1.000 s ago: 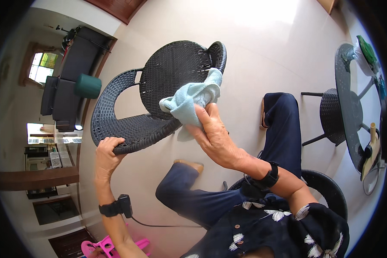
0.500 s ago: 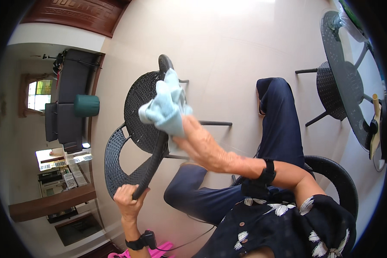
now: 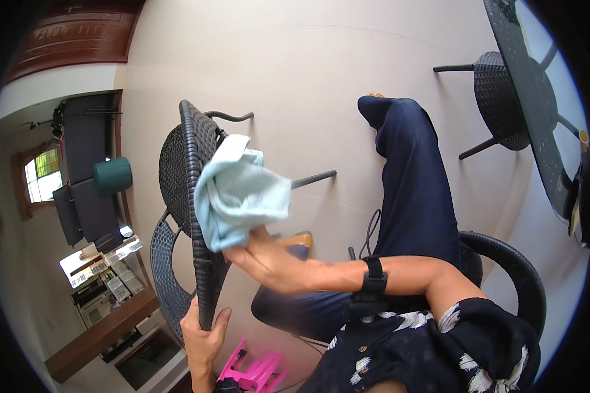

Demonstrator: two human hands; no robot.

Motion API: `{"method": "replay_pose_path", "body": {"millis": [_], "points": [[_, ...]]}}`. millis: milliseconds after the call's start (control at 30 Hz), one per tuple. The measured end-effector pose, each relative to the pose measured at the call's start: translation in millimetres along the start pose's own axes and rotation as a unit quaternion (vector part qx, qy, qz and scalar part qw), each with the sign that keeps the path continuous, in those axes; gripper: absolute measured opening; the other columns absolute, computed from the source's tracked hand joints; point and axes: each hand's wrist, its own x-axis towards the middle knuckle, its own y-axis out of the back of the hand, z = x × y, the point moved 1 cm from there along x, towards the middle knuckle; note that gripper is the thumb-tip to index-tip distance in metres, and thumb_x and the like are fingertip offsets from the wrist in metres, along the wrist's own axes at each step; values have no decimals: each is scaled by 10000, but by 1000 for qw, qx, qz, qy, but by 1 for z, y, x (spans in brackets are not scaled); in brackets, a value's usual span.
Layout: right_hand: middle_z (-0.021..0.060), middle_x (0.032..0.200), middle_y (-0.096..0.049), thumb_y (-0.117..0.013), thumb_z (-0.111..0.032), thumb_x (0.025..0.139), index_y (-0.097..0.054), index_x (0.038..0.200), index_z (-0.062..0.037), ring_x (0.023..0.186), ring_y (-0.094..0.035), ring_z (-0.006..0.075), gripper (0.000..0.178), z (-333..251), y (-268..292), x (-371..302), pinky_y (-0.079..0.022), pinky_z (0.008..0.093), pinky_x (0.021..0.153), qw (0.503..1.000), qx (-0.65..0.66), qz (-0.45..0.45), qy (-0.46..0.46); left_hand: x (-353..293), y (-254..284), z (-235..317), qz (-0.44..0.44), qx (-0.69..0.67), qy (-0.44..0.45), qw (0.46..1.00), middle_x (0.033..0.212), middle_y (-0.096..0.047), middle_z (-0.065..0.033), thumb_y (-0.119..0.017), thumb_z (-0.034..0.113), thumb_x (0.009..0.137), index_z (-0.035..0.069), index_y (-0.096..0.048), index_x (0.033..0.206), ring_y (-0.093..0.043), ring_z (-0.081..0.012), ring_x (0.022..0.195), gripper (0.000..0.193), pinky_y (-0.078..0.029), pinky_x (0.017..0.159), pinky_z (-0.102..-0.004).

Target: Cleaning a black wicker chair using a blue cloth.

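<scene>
At the near left, the left hand (image 3: 202, 335) is closed around the near end of the dark woven chair (image 3: 194, 150). A little farther, the right hand (image 3: 265, 263) holds the bunched blue cloth (image 3: 242, 196). The chair is now turned more edge-on, so the cloth lies over its right side.

no readable words, numbers, brands or signs; small pale rectangular sheets (image 3: 118, 288) with faint dark marks, just above a long brown wooden beam (image 3: 103, 335), the marks too small and blurred to make out
</scene>
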Motion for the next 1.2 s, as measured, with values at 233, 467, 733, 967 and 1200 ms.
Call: {"method": "replay_pose_path", "body": {"millis": [233, 467, 733, 967, 1200], "points": [[172, 1187, -488, -290, -596, 902, -406, 1245, 20, 1152, -430, 245, 715, 48, 55, 145, -304, 339, 1001, 995, 17, 70, -73, -7, 3, -9, 19, 57, -20, 998, 791, -626, -132, -667, 18, 731, -56, -579, 950, -588, -246, 701, 247, -454, 665, -303], [269, 1017, -589, -297, -471, 925, -567, 1046, -25, 991, -538, 418, 535, 167, 84, 219, -418, 474, 841, 977, -179, 66, -94, -8, -1, -10, 0, 58, -10, 998, 850, -628, -161, -680, -36, 657, -43, -587, 993, -610, -337, 769, 349, -466, 718, -380], [257, 1064, -578, -377, -429, 911, -516, 1105, 16, 966, -533, 459, 504, 203, 76, 158, -411, 496, 882, 945, -251, -4, -211, -10, -2, -7, 54, 80, -62, 993, 718, -613, -126, -657, -6, 730, -60, -581, 904, -578, -219, 597, 198, -446, 607, -281], [265, 947, -550, -454, -242, 858, -557, 985, 5, 872, -556, 380, 296, 182, 61, 59, -457, 475, 739, 892, -387, -45, -230, -4, -7, -2, 70, 78, -55, 993, 712, -615, -126, -652, -3, 743, -67, -577, 921, -580, -189, 603, 204, -444, 607, -269], [252, 1013, -502, -478, -223, 804, -547, 1047, -77, 867, -533, 395, 292, 153, 66, 6, -440, 469, 770, 935, -268, -36, -231, 1, -8, -3, 81, 73, -77, 991, 811, -650, -157, -639, -6, 765, -81, -563, 1009, -612, -164, 693, 266, -450, 670, -252]]}}
